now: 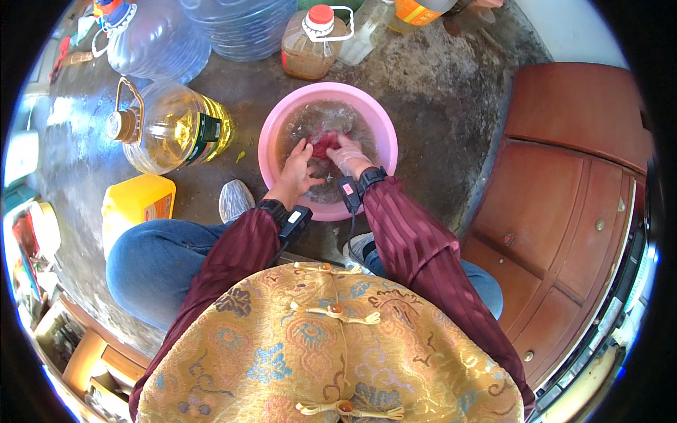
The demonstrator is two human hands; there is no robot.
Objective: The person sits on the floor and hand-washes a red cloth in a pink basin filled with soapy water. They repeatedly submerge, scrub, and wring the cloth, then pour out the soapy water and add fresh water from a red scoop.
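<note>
A pink plastic basin [392,150] of cloudy, sudsy water stands on the floor before me. In the water lies a wet red cloth [323,145], between my two hands. My right hand [350,155] is at the cloth's right side, its fingers on the cloth and partly wet or under water. My left hand [299,172] is at the left of the basin, fingers apart, its upper fingertips close to the cloth's left edge; whether they touch it I cannot tell. Straps with small black devices sit on both wrists.
Left of the basin are a large oil bottle [174,129] and a yellow plastic jug [138,198]. Behind it stand a red-capped jug [311,50], big clear water bottles [158,39] and a glass bottle [367,31]. A reddish-brown wooden cabinet [539,203] is at the right. My shoes flank the basin's near side.
</note>
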